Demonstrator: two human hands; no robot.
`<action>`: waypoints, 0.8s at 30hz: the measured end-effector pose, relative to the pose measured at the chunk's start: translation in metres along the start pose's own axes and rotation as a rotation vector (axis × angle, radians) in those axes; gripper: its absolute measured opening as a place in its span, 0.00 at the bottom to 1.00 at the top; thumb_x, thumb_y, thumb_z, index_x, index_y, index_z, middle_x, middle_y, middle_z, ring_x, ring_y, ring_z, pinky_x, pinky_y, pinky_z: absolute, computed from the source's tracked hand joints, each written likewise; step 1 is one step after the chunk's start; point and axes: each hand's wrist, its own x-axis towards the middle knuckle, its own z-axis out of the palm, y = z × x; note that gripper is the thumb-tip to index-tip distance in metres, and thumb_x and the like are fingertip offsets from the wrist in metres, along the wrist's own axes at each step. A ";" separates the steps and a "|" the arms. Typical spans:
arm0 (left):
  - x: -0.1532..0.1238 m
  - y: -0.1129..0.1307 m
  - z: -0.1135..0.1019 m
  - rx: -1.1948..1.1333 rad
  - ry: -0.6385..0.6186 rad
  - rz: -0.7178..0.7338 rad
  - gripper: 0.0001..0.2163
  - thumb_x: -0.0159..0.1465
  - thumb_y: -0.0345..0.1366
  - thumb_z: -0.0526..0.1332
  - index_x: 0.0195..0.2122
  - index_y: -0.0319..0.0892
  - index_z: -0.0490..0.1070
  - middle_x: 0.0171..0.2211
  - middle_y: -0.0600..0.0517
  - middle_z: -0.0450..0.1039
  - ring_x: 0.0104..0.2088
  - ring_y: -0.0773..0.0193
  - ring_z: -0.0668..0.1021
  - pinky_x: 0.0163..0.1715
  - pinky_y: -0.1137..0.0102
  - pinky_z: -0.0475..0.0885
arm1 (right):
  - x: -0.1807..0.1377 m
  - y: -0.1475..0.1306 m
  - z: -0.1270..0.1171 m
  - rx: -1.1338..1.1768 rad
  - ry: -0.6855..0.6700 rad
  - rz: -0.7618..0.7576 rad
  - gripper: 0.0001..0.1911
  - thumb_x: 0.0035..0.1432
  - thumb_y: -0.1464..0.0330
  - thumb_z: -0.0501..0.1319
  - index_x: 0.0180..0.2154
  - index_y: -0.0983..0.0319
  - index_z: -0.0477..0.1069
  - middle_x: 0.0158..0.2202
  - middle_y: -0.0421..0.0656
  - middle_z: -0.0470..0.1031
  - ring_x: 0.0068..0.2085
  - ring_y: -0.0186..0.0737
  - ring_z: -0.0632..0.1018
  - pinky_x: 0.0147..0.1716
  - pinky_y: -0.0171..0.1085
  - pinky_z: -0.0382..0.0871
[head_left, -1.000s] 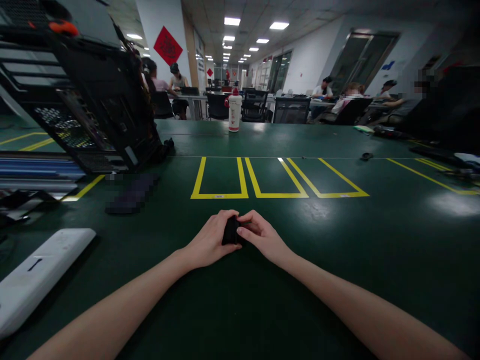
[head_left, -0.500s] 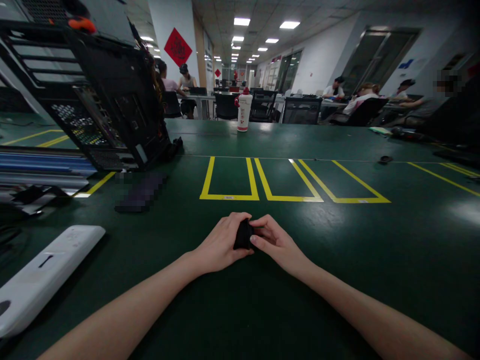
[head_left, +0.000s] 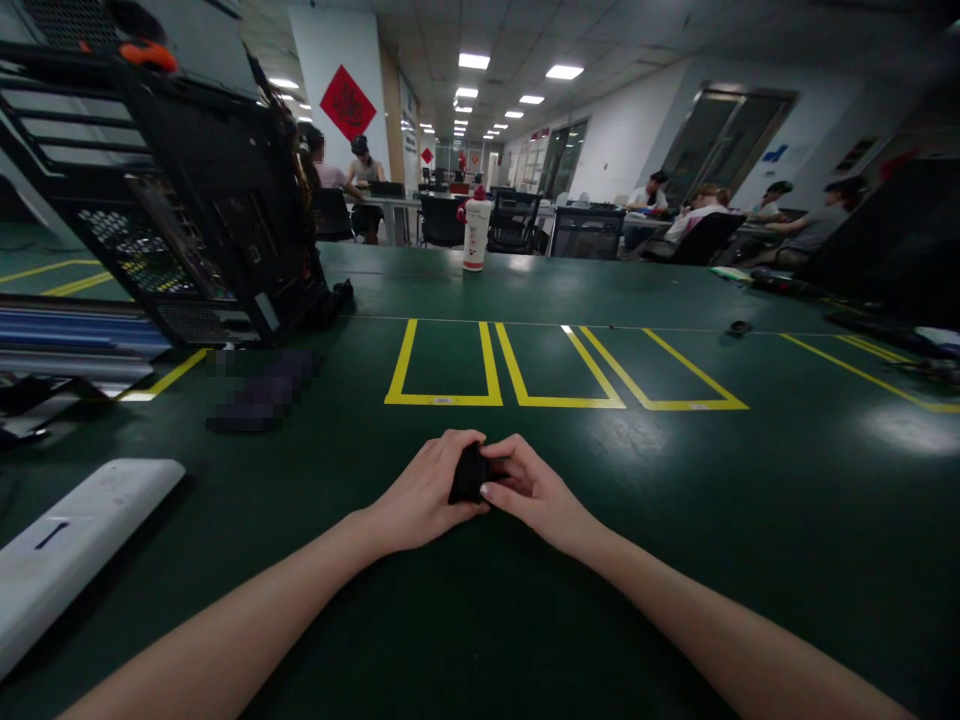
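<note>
Between my two hands is a small black, rounded object (head_left: 468, 474), low over or on the green table (head_left: 480, 620); its exact kind does not show. My left hand (head_left: 427, 495) is wrapped round its left side, the thumb below and the fingers over the top. From the right, my right hand (head_left: 536, 495) pinches its edge between thumb and fingertips. Both hands hide much of the object. Just beyond them, yellow tape (head_left: 442, 400) marks several open-topped boxes on the table.
An open black computer case (head_left: 247, 220) stands at the left, with a blurred dark item (head_left: 266, 392) before it. Nearer lies a long white device (head_left: 82, 550). A white cup (head_left: 475, 235) stands at the back, and a small black ring (head_left: 739, 327) lies right. Several people sit beyond.
The whole view has shifted a little, so table and things appear slightly further left. Both hands keep their hold on the black object, with hardly any change in grip.
</note>
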 end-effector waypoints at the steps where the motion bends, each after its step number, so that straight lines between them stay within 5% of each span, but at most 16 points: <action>1: 0.000 0.000 0.000 -0.003 -0.003 -0.003 0.29 0.54 0.34 0.63 0.53 0.47 0.49 0.49 0.47 0.59 0.49 0.56 0.66 0.48 0.59 0.63 | 0.000 0.001 0.000 -0.003 0.016 0.000 0.12 0.53 0.68 0.58 0.41 0.57 0.60 0.44 0.41 0.64 0.47 0.40 0.70 0.43 0.42 0.68; 24: 0.002 0.011 -0.006 0.005 -0.036 -0.009 0.28 0.55 0.34 0.62 0.53 0.47 0.49 0.49 0.47 0.60 0.49 0.55 0.67 0.47 0.57 0.64 | 0.002 0.002 0.002 -0.076 0.069 0.008 0.14 0.55 0.67 0.56 0.44 0.58 0.60 0.46 0.42 0.64 0.49 0.40 0.68 0.48 0.44 0.64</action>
